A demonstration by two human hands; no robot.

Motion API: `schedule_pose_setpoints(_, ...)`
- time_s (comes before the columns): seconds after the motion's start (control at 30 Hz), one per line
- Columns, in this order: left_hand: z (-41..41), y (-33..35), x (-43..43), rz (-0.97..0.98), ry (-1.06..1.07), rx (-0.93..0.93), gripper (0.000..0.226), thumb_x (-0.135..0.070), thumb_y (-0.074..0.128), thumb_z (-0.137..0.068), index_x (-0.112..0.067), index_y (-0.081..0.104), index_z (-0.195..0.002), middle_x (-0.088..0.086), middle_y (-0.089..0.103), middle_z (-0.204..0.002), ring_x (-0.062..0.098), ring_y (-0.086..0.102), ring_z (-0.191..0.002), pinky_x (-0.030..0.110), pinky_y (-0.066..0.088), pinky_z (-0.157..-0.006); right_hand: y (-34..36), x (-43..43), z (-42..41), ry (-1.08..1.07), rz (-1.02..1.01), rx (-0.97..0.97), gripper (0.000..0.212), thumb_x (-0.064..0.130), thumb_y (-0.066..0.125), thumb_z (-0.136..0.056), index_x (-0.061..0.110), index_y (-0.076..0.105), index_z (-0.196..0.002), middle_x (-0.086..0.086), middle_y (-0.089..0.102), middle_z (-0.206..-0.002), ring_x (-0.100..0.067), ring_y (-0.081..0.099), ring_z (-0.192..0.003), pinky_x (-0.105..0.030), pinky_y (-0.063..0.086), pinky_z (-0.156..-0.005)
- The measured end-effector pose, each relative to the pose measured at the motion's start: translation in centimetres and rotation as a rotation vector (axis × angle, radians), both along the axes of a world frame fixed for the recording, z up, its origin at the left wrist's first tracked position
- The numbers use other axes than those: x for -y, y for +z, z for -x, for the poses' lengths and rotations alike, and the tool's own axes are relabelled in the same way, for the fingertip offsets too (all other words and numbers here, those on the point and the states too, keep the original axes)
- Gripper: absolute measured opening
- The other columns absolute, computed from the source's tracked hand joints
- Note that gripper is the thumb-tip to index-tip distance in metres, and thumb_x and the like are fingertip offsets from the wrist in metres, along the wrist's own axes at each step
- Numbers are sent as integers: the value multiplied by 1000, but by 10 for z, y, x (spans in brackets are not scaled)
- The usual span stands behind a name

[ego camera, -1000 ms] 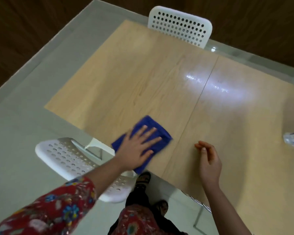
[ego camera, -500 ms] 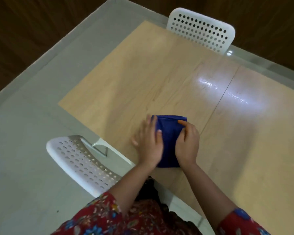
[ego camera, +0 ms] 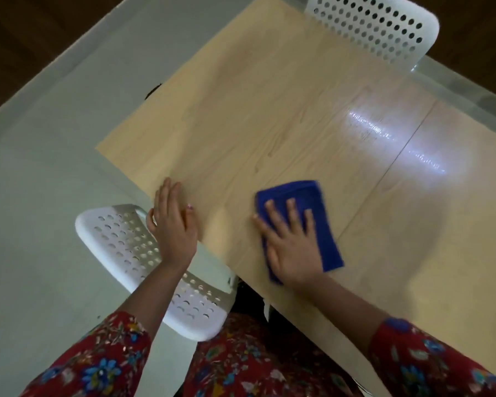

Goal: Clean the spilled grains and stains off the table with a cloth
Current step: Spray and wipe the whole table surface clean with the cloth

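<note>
- At far left, pale grey-green floor (ego camera: 40,224), with dark wood beyond it in the top corner.
- Next, a white perforated chair (ego camera: 126,253) drawn up beside the table's near edge, partly under the left forearm.
- Then the left hand (ego camera: 173,224), resting at the near edge of the table (ego camera: 269,104): fingers straight and close together, holding nothing, fingertips over the light wood, heel of the palm over the chair.
- Along the bottom, red floral sleeves (ego camera: 98,365) on both forearms.
- In the middle, near the front edge, a folded blue cloth (ego camera: 315,196) lying flat on the tabletop, well apart from the left hand.
- On it, the right hand (ego camera: 291,245), pressed flat with fingers straight and slightly spread, covering the cloth's nearer left part; far edge and right strip of the cloth uncovered.
- Just right of the cloth, a thin seam (ego camera: 384,172) running diagonally across the tabletop.
- Across that seam, toward the far side, a bright glare (ego camera: 370,130) on the wood.
- At top right, a second white chair (ego camera: 378,27), also perforated, at the table's far edge.
</note>
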State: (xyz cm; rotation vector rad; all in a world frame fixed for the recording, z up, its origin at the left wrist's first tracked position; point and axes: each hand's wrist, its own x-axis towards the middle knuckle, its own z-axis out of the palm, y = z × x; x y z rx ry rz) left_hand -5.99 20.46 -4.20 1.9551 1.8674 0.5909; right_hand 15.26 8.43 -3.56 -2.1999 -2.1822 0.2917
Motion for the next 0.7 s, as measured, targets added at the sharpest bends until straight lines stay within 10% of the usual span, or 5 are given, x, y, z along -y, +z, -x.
schedule_pose_setpoints(0.13, 12, -4, -3, -20, 60, -11, 50, -31, 35, -96, -15, 42, -143, -2, 29, -157, 16, 22, -146, 42, 16, -111, -1, -11, -36, 480, 19, 7, 59, 48, 29, -100, 37, 7, -154, 14, 9, -161, -22, 2, -150, -64, 9, -113)
schedule_pose_setpoints(0.33, 8, -3, -24, -28, 102, -28, 51, -27, 35, -93, -18, 43, -143, -5, 32, -156, 13, 24, -145, 40, 17, -110, -2, -106, -81, -234, 20, 26, 59, 61, 15, -94, 46, 9, -151, 9, -1, -163, -34, -9, -149, -75, 7, -106)
schedule_pose_setpoints(0.5, 12, -4, -60, -24, 67, -120, 51, -27, 35, -92, -19, 43, -143, -4, 34, -155, 13, 24, -144, 40, 14, -114, -5, -137, -13, 632, 17, -36, 52, 52, 23, -99, 41, 23, -150, 10, 15, -161, -28, 9, -149, -58, 11, -115)
schedule_pose_setpoints(0.6, 12, -6, -81, -36, 72, -104, 52, -28, 33, -92, -17, 44, -142, -3, 35, -154, 12, 23, -144, 38, 12, -115, -6, -221, -45, 248, -75, -45, 51, 47, 25, -100, 36, 29, -150, 6, 23, -160, -25, 18, -148, -55, 28, -112)
schedule_pose_setpoints(0.7, 5, -5, -107, -61, 74, -77, 53, -26, 33, -92, -15, 43, -143, -2, 37, -153, 13, 24, -144, 36, 12, -114, 3, -282, -31, -21, 9, 0, 61, 49, 6, -97, 30, 13, -155, 1, 8, -163, -26, 3, -150, -50, 11, -117)
